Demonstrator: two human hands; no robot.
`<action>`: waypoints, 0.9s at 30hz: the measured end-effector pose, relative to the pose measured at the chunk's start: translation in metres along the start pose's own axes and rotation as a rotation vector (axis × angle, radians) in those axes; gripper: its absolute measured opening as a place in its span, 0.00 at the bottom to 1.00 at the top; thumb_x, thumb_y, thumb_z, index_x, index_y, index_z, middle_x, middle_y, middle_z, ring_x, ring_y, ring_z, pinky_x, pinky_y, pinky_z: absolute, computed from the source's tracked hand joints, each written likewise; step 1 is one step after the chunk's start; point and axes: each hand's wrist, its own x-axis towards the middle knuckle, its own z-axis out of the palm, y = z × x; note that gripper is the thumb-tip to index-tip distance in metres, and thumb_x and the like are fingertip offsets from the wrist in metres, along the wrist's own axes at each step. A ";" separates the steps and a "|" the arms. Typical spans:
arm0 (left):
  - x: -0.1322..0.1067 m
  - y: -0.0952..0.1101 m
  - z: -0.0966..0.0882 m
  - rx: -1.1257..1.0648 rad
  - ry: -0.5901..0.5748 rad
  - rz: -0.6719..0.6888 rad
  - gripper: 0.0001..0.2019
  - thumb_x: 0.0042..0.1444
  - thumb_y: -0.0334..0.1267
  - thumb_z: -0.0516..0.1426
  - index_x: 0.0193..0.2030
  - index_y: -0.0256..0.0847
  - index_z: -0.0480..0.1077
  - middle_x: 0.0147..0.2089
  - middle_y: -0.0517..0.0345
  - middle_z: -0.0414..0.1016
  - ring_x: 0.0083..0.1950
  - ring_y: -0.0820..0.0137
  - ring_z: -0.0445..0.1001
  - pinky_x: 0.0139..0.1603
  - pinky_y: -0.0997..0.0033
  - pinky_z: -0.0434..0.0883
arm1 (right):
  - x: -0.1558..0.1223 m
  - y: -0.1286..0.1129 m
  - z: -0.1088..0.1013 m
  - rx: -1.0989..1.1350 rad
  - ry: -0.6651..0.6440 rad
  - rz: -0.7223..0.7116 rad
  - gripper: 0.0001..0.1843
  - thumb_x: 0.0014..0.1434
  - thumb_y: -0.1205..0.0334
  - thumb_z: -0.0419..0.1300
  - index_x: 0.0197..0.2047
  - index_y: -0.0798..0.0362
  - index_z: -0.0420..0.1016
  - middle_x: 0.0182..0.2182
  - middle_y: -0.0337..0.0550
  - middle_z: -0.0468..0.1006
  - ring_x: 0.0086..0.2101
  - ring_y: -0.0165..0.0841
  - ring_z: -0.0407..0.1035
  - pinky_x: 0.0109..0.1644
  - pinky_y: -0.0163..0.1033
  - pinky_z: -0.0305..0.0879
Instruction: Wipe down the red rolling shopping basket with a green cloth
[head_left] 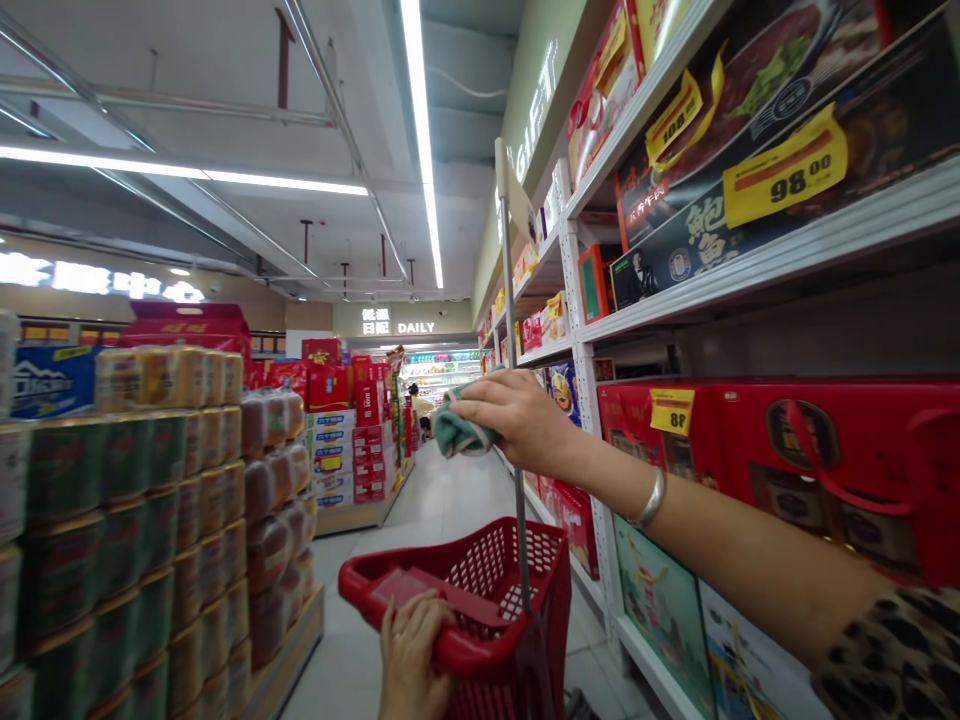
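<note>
My left hand (pixel 417 650) is closed over the near handle rim of a red plastic shopping cart basket (pixel 471 552) with perforated walls. A thin grey metal pole (pixel 520 530) rises upright at the basket's right side. My right hand (pixel 517 418) reaches out across the pole and hides part of it. In its fingers is a bunched green cloth (pixel 461 428) with pale edging, left of the pole. Whether the cloth touches the pole I cannot tell. A silver bracelet (pixel 651 498) circles my right wrist.
Close on the right stands a white metal shelf (pixel 780 270) with boxed gifts and yellow price tags. Stacked packs of cans (pixel 135 490) line the left side. Between them a tiled aisle (pixel 442 490) runs back, with a person (pixel 421 403) far down it.
</note>
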 end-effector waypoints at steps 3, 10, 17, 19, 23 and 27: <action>0.000 0.002 0.000 -0.009 0.012 -0.004 0.16 0.42 0.24 0.53 0.35 0.47 0.72 0.43 0.58 0.82 0.55 0.56 0.75 0.70 0.47 0.55 | -0.012 -0.004 0.002 -0.091 0.024 -0.182 0.19 0.65 0.71 0.61 0.54 0.39 0.78 0.54 0.35 0.82 0.57 0.38 0.69 0.60 0.46 0.61; 0.001 0.004 0.000 -0.004 0.034 0.046 0.17 0.42 0.23 0.53 0.36 0.46 0.72 0.42 0.57 0.82 0.54 0.57 0.75 0.70 0.49 0.54 | -0.043 0.003 0.009 -0.454 0.104 -0.585 0.08 0.71 0.61 0.59 0.50 0.44 0.79 0.54 0.32 0.82 0.59 0.32 0.68 0.69 0.43 0.58; -0.002 -0.012 0.003 0.042 0.012 0.126 0.18 0.42 0.25 0.54 0.39 0.48 0.72 0.45 0.59 0.83 0.54 0.57 0.76 0.69 0.49 0.55 | -0.076 0.022 -0.001 -0.470 0.079 -0.639 0.08 0.71 0.64 0.59 0.48 0.45 0.79 0.51 0.33 0.83 0.56 0.32 0.71 0.67 0.44 0.61; -0.002 -0.018 0.005 0.047 -0.005 0.154 0.18 0.42 0.25 0.54 0.40 0.48 0.72 0.45 0.60 0.83 0.54 0.57 0.76 0.68 0.50 0.54 | -0.082 0.028 -0.008 -0.456 0.128 -0.526 0.10 0.71 0.64 0.59 0.51 0.45 0.78 0.51 0.36 0.83 0.54 0.34 0.72 0.63 0.45 0.63; -0.003 -0.019 0.008 0.038 0.012 0.152 0.17 0.42 0.27 0.55 0.39 0.49 0.72 0.45 0.60 0.83 0.54 0.56 0.76 0.68 0.49 0.54 | -0.080 0.040 -0.015 -0.470 0.256 -0.073 0.18 0.70 0.67 0.56 0.62 0.51 0.73 0.54 0.49 0.82 0.51 0.39 0.72 0.52 0.46 0.63; -0.003 -0.008 0.005 0.009 0.013 0.103 0.17 0.43 0.26 0.54 0.39 0.49 0.72 0.45 0.59 0.82 0.55 0.56 0.75 0.69 0.48 0.53 | -0.062 0.053 -0.008 -0.577 0.243 0.229 0.16 0.71 0.66 0.54 0.57 0.54 0.77 0.54 0.54 0.82 0.46 0.43 0.72 0.46 0.48 0.59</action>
